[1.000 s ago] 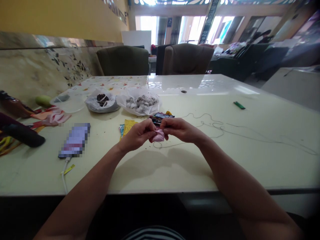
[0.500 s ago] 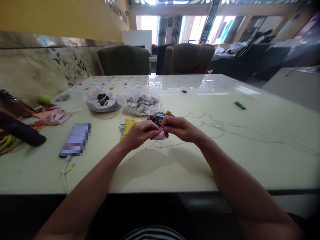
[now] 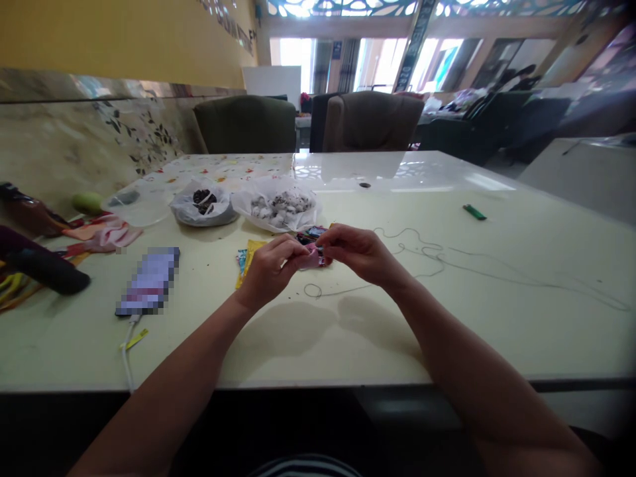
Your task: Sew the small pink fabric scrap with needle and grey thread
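My left hand (image 3: 272, 265) and my right hand (image 3: 358, 250) meet above the cream table (image 3: 348, 331), both pinched on a small pink cloth piece (image 3: 311, 257) held between them. A thin thread (image 3: 427, 255) loops on the table under the hands and trails off to the right. Just behind the hands lie yellow and blue fabric scraps (image 3: 248, 255) and a dark patterned scrap (image 3: 311, 233).
Two plastic bags stand behind: one with dark bits (image 3: 203, 202), one with white lumps (image 3: 279, 205). A phone (image 3: 149, 281) on a cable lies left. Pink cloth (image 3: 106, 233), a clear bowl (image 3: 136, 204) and a dark object (image 3: 42, 265) sit far left. A green lighter (image 3: 474, 211) lies right.
Both hands have lifted the pink piece slightly up and away from me. The pink piece shows less, more tucked between the fingers.
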`<state>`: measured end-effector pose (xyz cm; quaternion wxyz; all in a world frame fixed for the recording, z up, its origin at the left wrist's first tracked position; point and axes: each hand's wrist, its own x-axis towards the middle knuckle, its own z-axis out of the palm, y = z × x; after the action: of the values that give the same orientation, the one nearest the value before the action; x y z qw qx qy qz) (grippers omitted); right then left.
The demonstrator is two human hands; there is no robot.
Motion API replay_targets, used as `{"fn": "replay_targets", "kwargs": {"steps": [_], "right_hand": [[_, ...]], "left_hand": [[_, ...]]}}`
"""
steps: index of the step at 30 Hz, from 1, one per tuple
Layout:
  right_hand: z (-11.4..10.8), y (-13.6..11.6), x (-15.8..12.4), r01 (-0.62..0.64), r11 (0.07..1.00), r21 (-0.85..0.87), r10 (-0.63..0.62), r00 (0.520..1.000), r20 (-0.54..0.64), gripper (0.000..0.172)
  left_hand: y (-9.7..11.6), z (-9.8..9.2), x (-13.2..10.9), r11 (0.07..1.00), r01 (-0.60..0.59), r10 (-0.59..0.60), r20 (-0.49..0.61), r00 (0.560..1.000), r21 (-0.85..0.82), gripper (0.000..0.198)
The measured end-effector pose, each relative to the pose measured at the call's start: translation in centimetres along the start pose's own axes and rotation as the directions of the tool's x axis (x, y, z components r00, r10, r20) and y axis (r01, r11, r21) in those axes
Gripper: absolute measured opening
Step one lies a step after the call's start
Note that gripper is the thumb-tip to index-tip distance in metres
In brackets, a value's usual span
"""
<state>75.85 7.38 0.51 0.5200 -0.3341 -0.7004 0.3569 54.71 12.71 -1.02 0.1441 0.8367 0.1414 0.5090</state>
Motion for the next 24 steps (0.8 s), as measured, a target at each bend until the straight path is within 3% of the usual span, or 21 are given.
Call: {"fn": "replay_targets", "kwargs": {"steps": [14, 24], "right_hand": [[0.29, 0.12, 0.02, 0.067, 0.979, -0.194, -0.055, 0.996, 0.066, 0.007], [-0.42, -0.1, -0.05, 0.21, 0.846, -0.491, -0.149, 0.976, 0.161, 0.013]], "left_hand": [[0.22, 0.41, -0.21, 0.993, -0.091, 0.092, -0.01, 0.996, 0.081, 0.011], [-0.38, 0.47, -0.4, 0.981, -0.17, 0.164, 0.067, 0.984, 0.094, 0.009]]}}
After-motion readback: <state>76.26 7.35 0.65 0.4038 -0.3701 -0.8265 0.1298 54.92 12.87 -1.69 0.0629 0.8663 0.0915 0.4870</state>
